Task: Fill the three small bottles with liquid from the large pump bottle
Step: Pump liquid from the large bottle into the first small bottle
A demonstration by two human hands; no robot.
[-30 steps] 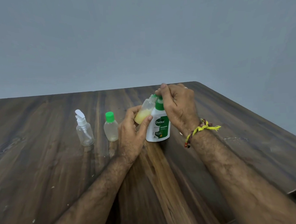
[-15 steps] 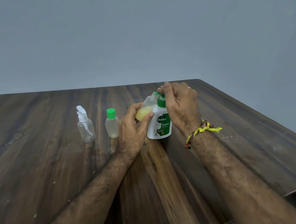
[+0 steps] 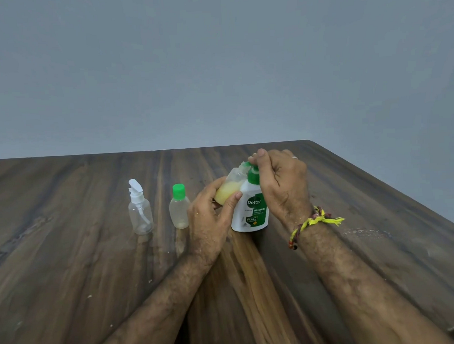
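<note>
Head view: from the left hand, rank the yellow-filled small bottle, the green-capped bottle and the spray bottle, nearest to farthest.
1. Yellow-filled small bottle: gripped in the left hand, tilted against the pump bottle.
2. Green-capped bottle: standing on the table just left of that hand.
3. Spray bottle: standing farther left, beyond the green-capped one.
</note>
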